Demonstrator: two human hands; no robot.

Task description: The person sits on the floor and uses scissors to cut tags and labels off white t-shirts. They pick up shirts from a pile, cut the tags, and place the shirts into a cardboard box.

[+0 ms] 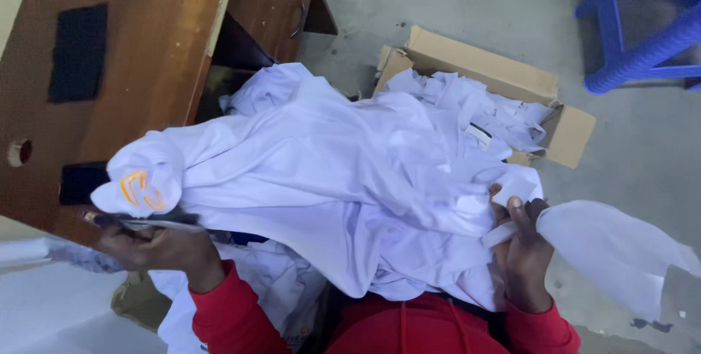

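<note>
**Clerk:** Item one, white garment (343, 179); where did it lie?

**Recorder:** Draped over the person's lap, between the wooden desk (124, 55) and the cardboard box (511, 77); its bunched end bore an orange printed mark (142, 187), on the desk side.

**Clerk:** Left hand (157, 241)?

**Recorder:** Palm up beneath that bunched end, just below the desk's edge; fingers curled partly closed around a slim dark tool (150, 221), possibly scissors, though I could not tell for certain; the cloth rested on top of the fingers.

**Clerk:** Right hand (522, 248)?

**Recorder:** On the far side from the desk; fingers closed tight on a fold of the white garment, thumb (513, 212) pressed over the cloth; a loose white panel (613, 248) fanned outward from the grip.

**Clerk:** Remaining stock?

**Recorder:** More white cloth (475, 106) heaped in the cardboard box, beyond the lap from the desk; a blue plastic stool (642, 25) past the box; red sleeves (234, 310) on both arms; grey concrete floor (453, 4) throughout.
</note>
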